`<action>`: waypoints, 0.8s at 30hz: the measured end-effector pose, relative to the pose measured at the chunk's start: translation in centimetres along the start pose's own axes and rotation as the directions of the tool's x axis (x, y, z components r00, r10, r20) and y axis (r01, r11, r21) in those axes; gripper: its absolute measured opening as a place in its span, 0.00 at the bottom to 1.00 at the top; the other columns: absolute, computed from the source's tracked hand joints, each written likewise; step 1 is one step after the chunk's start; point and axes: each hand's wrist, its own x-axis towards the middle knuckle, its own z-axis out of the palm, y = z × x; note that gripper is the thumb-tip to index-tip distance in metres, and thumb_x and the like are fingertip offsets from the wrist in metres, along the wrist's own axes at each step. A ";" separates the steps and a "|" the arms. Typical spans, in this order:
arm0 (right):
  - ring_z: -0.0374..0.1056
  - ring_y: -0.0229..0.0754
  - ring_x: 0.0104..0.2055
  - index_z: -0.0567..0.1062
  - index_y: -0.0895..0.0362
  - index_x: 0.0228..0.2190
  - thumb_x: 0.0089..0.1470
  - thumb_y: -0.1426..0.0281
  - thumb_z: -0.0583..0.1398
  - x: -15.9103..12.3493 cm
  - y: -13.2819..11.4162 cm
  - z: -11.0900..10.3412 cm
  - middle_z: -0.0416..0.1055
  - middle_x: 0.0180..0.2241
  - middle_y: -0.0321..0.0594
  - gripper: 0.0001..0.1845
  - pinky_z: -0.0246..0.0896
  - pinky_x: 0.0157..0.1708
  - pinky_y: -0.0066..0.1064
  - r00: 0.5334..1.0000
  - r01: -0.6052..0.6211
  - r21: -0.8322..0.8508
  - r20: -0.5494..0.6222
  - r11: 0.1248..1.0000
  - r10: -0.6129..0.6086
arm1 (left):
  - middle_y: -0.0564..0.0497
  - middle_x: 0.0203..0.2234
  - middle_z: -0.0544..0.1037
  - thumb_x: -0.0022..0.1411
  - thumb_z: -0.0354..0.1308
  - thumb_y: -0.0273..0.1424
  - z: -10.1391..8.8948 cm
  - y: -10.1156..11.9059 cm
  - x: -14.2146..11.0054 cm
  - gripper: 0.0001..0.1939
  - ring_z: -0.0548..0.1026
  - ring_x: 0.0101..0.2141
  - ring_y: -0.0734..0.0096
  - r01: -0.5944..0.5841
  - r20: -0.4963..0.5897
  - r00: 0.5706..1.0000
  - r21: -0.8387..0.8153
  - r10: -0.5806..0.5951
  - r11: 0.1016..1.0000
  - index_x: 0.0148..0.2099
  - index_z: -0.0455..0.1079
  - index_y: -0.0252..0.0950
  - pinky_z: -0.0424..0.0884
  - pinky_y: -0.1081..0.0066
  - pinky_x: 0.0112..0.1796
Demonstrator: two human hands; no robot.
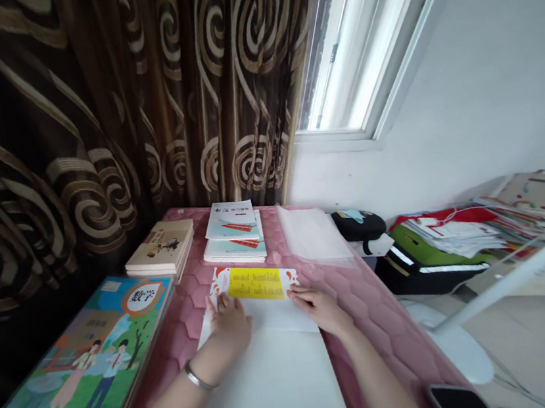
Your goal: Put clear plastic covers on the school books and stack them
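Observation:
A sheet with a yellow printed panel and red-and-white edges [256, 281] lies flat in front of me. White paper [268, 376] extends from it toward me; whether the two are one piece I cannot tell. My left hand [230, 325] rests palm down, fingers spread, on the left side of the printed sheet. At the opposite side, my right hand [322, 307] has its fingers stretched out on the sheet's right edge. Neither hand is wrapped round anything. My fingers hide parts of both side edges.
Large textbooks [88, 365] lie at left, with tan books [161, 247] behind. White booklets [233, 232] and clear plastic covers [313, 232] lie on the pink quilted surface [188, 307]. At right are a phone [458, 401], white stand [462, 353], black case [358, 223] and green bag [422, 255].

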 end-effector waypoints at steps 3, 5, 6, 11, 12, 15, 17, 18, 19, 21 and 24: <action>0.65 0.45 0.58 0.81 0.51 0.42 0.59 0.65 0.55 0.0 0.2 0.0 0.71 0.55 0.41 0.15 0.55 0.61 0.43 0.999 0.027 0.022 -0.021 0.999 -0.027 | 0.36 0.66 0.54 0.68 0.42 0.34 0.0 4.4 1.1 0.27 0.52 0.66 0.52 -0.120 0.030 0.992 -0.038 0.121 0.992 0.66 0.57 0.31 0.36 0.43 0.63; 0.66 0.46 0.58 0.80 0.52 0.42 0.59 0.66 0.55 0.0 0.4 0.1 0.72 0.54 0.42 0.15 0.56 0.60 0.43 0.999 0.046 0.022 -0.027 0.999 -0.046 | 0.38 0.67 0.54 0.69 0.41 0.35 0.5 7.1 1.6 0.27 0.51 0.66 0.54 -0.183 0.015 0.982 -0.114 0.186 0.976 0.67 0.55 0.33 0.36 0.46 0.64; 0.66 0.45 0.57 0.80 0.52 0.42 0.58 0.67 0.56 0.1 0.6 0.2 0.72 0.54 0.42 0.15 0.56 0.60 0.43 0.998 0.053 0.017 -0.034 0.998 -0.052 | 0.38 0.67 0.53 0.69 0.41 0.36 0.9 8.2 1.8 0.28 0.50 0.66 0.54 -0.194 0.003 0.981 -0.151 0.196 0.969 0.68 0.53 0.32 0.38 0.47 0.64; 0.70 0.44 0.50 0.80 0.53 0.35 0.53 0.70 0.61 0.8 1.6 0.3 0.77 0.45 0.41 0.08 0.61 0.55 0.38 0.982 0.057 -0.089 -0.174 0.994 -0.071 | 0.39 0.68 0.51 0.69 0.40 0.39 2.3 9.4 1.9 0.28 0.50 0.66 0.52 -0.204 -0.061 0.979 -0.230 0.195 0.952 0.68 0.55 0.36 0.43 0.46 0.63; 0.71 0.44 0.48 0.80 0.53 0.34 0.51 0.69 0.63 1.0 1.7 0.3 0.77 0.43 0.41 0.07 0.62 0.53 0.37 0.977 0.019 -0.120 -0.211 0.993 -0.044 | 0.40 0.68 0.52 0.69 0.40 0.40 2.5 9.1 2.0 0.28 0.50 0.66 0.52 -0.218 -0.068 0.976 -0.232 0.208 0.948 0.67 0.55 0.38 0.43 0.45 0.63; 0.71 0.43 0.41 0.78 0.54 0.33 0.43 0.66 0.68 1.8 1.9 0.0 0.74 0.41 0.41 0.12 0.66 0.46 0.34 0.958 -0.149 -0.193 -0.273 0.970 0.093 | 0.41 0.68 0.52 0.68 0.39 0.43 2.7 8.5 2.0 0.29 0.50 0.67 0.54 -0.240 -0.074 0.971 -0.237 0.229 0.941 0.67 0.56 0.40 0.43 0.45 0.63; 0.71 0.42 0.39 0.77 0.53 0.31 0.40 0.66 0.70 2.6 1.9 -0.3 0.74 0.41 0.40 0.13 0.66 0.43 0.33 0.949 -0.217 -0.221 -0.276 0.951 0.152 | 0.41 0.68 0.52 0.68 0.39 0.42 2.7 8.5 2.1 0.29 0.50 0.67 0.53 -0.235 -0.074 0.972 -0.239 0.223 0.942 0.67 0.55 0.40 0.44 0.44 0.63; 0.71 0.42 0.39 0.77 0.53 0.30 0.39 0.66 0.70 3.1 1.9 -0.5 0.73 0.41 0.40 0.13 0.66 0.42 0.32 0.947 -0.232 -0.232 -0.275 0.945 0.165 | 0.41 0.68 0.53 0.68 0.39 0.42 2.8 8.5 2.1 0.29 0.50 0.66 0.52 -0.231 -0.075 0.973 -0.239 0.220 0.943 0.67 0.55 0.40 0.43 0.44 0.63; 0.71 0.42 0.40 0.77 0.54 0.29 0.39 0.65 0.70 3.7 1.9 -0.6 0.74 0.40 0.40 0.12 0.65 0.41 0.32 0.945 -0.244 -0.242 -0.278 0.939 0.174 | 0.41 0.68 0.52 0.68 0.39 0.41 2.8 8.6 2.1 0.29 0.50 0.66 0.52 -0.231 -0.073 0.973 -0.240 0.219 0.943 0.67 0.56 0.39 0.43 0.43 0.63; 0.71 0.43 0.40 0.76 0.55 0.26 0.41 0.62 0.69 4.7 1.9 -1.0 0.74 0.38 0.40 0.12 0.65 0.40 0.31 0.935 -0.283 -0.265 -0.290 0.922 0.204 | 0.40 0.68 0.52 0.68 0.39 0.41 2.7 8.7 2.1 0.29 0.49 0.66 0.52 -0.237 -0.070 0.972 -0.251 0.226 0.939 0.67 0.56 0.38 0.43 0.43 0.62; 0.72 0.46 0.39 0.76 0.56 0.25 0.46 0.56 0.65 6.2 1.9 -1.3 0.75 0.35 0.43 0.15 0.63 0.37 0.32 0.912 -0.356 -0.296 -0.318 0.887 0.260 | 0.40 0.68 0.51 0.68 0.39 0.41 2.5 8.7 2.0 0.29 0.48 0.67 0.51 -0.243 -0.060 0.970 -0.274 0.236 0.930 0.67 0.56 0.36 0.42 0.42 0.62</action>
